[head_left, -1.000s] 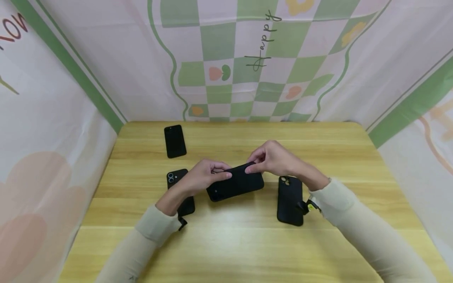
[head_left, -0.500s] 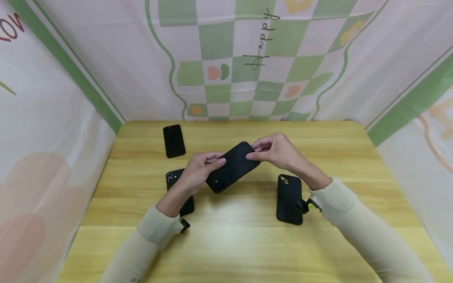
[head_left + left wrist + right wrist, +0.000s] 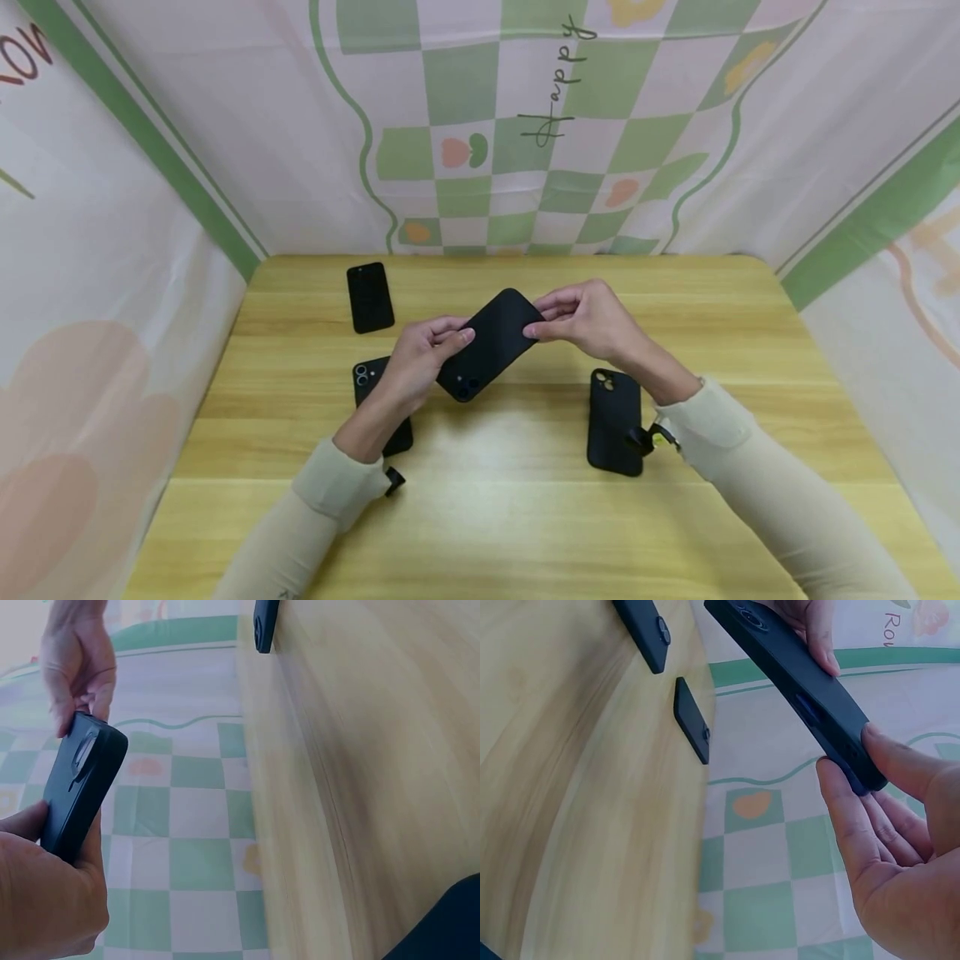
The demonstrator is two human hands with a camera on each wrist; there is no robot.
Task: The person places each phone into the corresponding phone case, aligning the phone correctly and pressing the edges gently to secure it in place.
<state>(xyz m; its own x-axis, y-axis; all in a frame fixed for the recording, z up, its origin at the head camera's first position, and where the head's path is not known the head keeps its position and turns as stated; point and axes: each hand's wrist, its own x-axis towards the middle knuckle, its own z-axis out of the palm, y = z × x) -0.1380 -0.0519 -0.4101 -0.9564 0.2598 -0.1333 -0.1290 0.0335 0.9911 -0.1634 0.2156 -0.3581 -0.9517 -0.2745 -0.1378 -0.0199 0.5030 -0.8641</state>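
Observation:
A phone in a black case (image 3: 491, 346) is held above the middle of the table, tilted, with its camera end low and to the left. My left hand (image 3: 420, 358) grips one long side, thumb on the back. At the opposite end, my right hand (image 3: 600, 321) pinches the corner between thumb and fingers. The right wrist view shows the side of the cased phone (image 3: 810, 697) with a slot in its edge. In the left wrist view the camera bump of the cased phone (image 3: 84, 757) is visible.
On the wooden table (image 3: 495, 517), a black phone (image 3: 371, 298) lies at the far left. Another dark phone with two lenses (image 3: 366, 379) is partly under my left forearm. An empty-looking black phone case (image 3: 611, 425) lies by my right wrist. A printed cloth (image 3: 517, 150) backs the table.
Both hands have lifted the cased phone slightly away from me and turned it, its right end swinging up and away. The items on the table have stayed put.

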